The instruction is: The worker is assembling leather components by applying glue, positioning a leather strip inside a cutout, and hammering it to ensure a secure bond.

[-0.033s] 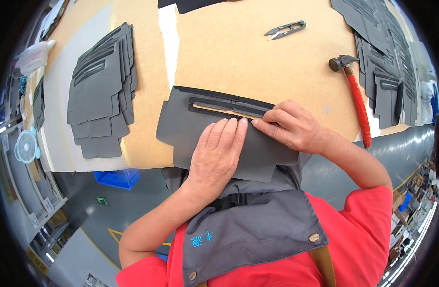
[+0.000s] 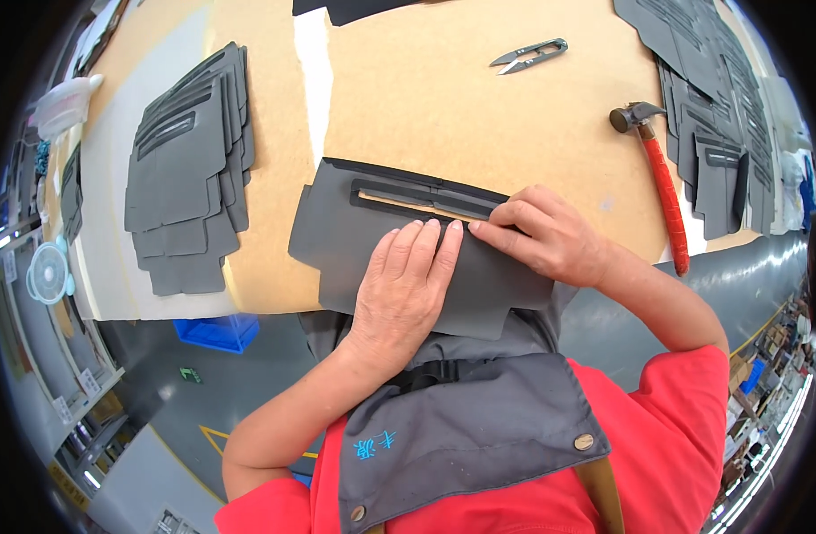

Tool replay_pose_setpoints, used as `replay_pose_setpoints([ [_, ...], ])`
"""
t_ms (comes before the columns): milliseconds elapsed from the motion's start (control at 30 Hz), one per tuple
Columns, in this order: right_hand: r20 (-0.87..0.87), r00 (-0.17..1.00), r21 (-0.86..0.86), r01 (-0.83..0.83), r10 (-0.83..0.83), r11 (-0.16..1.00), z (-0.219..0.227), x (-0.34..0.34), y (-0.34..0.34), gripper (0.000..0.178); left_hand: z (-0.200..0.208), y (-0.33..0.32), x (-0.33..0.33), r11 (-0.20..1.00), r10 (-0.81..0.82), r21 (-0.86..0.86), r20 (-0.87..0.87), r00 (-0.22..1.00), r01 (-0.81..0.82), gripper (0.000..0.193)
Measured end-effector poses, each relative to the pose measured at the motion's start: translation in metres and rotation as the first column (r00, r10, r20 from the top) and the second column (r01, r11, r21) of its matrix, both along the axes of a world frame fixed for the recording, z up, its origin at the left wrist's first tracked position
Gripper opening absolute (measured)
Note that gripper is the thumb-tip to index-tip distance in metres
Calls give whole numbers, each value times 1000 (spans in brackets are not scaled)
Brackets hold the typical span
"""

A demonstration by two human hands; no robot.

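A dark grey sheet panel (image 2: 363,240) with a long framed slot lies at the table's near edge, its lower part reaching over that edge. My left hand (image 2: 403,294) rests flat on it, fingers stretched out together, the tips at the slot's lower border. On the right, my right hand (image 2: 550,236) has its fingers bent, with thumb and forefinger closed at the right end of the slot's border. That hand covers the panel's right upper corner. Through the slot (image 2: 408,203) the tan table surface shows.
A stack of similar grey panels (image 2: 181,178) lies at the left, and more panels (image 2: 719,160) are at the right. A hammer with a red handle (image 2: 664,191) lies right of my right hand. Thread snips (image 2: 531,57) lie farther back. A blue bin (image 2: 219,332) stands below the table.
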State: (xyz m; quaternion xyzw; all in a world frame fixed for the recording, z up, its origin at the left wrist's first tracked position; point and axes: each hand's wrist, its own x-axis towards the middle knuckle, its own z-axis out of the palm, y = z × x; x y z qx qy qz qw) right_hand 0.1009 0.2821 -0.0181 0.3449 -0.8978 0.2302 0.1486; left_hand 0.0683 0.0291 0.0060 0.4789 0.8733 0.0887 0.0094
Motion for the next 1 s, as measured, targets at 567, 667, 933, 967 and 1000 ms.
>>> replay_pose_setpoints([
  [567,102,989,-110,120,-109,987,1,19,6,33,-3,17,16,998,19,64,27,999,-21,53],
  [667,117,986,-134,132,-117,982,-1,23,7,32,-3,18,17,997,20,69,33,999,-22,54],
  [933,146,977,-136,177,-157,975,0,31,10,36,-2,21,20,997,3,75,76,997,-9,53],
  [967,127,982,-116,156,-141,981,1,32,12,37,-1,21,21,996,-3,84,72,997,-3,52],
  [1000,128,981,-116,159,-144,980,-1,33,14,37,-1,22,21,996,-8,94,69,998,2,52],
])
